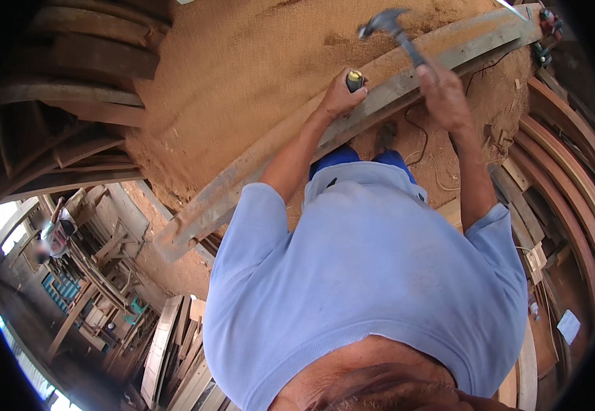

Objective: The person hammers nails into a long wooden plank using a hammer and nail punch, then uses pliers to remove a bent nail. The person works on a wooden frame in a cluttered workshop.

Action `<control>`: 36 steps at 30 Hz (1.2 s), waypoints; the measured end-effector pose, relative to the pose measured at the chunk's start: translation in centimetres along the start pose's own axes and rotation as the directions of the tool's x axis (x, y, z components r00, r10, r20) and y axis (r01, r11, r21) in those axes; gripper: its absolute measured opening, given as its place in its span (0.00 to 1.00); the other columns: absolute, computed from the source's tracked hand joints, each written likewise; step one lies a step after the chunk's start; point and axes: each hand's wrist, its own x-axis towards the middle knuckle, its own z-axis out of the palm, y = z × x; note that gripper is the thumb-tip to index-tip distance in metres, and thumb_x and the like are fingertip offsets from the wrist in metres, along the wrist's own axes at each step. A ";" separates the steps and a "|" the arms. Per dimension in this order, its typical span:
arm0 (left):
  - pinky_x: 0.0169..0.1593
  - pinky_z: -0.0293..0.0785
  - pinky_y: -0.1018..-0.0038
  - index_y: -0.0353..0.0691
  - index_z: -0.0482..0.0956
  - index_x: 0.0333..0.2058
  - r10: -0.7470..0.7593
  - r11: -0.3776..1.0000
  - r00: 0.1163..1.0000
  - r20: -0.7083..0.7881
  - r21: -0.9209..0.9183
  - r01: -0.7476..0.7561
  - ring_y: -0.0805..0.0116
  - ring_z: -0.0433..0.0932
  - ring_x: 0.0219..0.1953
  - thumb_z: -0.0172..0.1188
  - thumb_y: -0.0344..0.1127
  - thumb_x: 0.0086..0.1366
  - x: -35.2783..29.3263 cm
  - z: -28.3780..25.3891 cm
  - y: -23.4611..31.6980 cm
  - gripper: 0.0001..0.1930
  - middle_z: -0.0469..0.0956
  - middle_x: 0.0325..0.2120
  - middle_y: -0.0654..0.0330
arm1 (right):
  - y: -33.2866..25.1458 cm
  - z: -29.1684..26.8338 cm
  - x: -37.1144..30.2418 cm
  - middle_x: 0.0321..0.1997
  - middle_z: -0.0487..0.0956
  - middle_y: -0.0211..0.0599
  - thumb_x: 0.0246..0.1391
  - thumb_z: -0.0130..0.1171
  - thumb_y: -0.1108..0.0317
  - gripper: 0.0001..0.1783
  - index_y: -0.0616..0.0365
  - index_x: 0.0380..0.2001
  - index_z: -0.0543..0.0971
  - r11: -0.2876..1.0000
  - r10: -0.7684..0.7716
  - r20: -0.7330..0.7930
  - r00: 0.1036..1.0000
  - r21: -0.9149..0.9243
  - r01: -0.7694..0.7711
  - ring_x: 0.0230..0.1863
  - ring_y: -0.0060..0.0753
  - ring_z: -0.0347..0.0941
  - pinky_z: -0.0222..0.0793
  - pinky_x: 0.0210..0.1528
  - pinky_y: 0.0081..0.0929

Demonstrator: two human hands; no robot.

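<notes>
Grey-brown timber, one long beam (395, 97), runs slantwise before the person; over it the right hand (443, 96) grips a claw hammer (402, 40), while the left hand (341, 97) wraps a black-and-yellow tool handle (354, 81). Sawdust (243, 68) spreads beyond. Reddish planks (561, 178) lie right; at far left, another person (57, 233) among lumber.

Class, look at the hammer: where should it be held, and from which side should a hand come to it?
The hammer's handle, near its lower end, is probably best, approached from the lower right. The slim handle slants that way, toward the person, and the right hand already grips it there. The wide, clawed head sits at the far end.
</notes>
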 end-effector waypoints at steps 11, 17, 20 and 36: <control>0.50 0.75 0.72 0.39 0.78 0.52 -0.011 0.994 0.999 0.053 0.108 0.005 0.71 0.78 0.44 0.67 0.36 0.58 1.4 -0.5 -0.8 0.22 0.80 0.42 0.59 | 3.5 1.5 0.9 0.25 0.74 0.47 0.72 0.44 0.54 0.21 0.62 0.49 0.76 0.997 -0.054 0.130 0.990 -0.044 0.060 0.28 0.46 0.75 0.71 0.33 0.46; 0.46 0.75 0.73 0.38 0.77 0.53 -0.060 0.993 0.991 0.118 0.104 0.048 0.71 0.77 0.40 0.67 0.38 0.57 1.5 -0.4 -1.1 0.25 0.79 0.39 0.60 | -0.2 0.2 2.5 0.26 0.74 0.38 0.71 0.49 0.58 0.18 0.63 0.48 0.76 0.954 0.032 -0.309 0.950 0.292 0.063 0.32 0.32 0.74 0.71 0.36 0.38; 0.46 0.75 0.72 0.38 0.77 0.53 -0.016 0.986 0.994 0.108 0.168 -0.002 0.70 0.77 0.39 0.68 0.40 0.57 1.8 -0.2 -1.1 0.26 0.78 0.38 0.60 | 4.6 3.5 0.2 0.29 0.76 0.45 0.71 0.49 0.59 0.17 0.63 0.46 0.76 0.982 -0.187 -0.057 0.981 0.000 0.188 0.34 0.48 0.75 0.71 0.41 0.42; 0.55 0.76 0.68 0.34 0.74 0.53 0.107 0.944 0.993 -0.051 0.318 -0.086 0.58 0.82 0.50 0.63 0.34 0.59 5.8 2.0 -1.9 0.23 0.81 0.45 0.48 | 7.9 6.9 -4.5 0.23 0.67 0.21 0.71 0.49 0.59 0.15 0.61 0.46 0.74 0.704 0.471 0.088 0.877 0.562 -0.434 0.20 0.14 0.62 0.60 0.20 0.19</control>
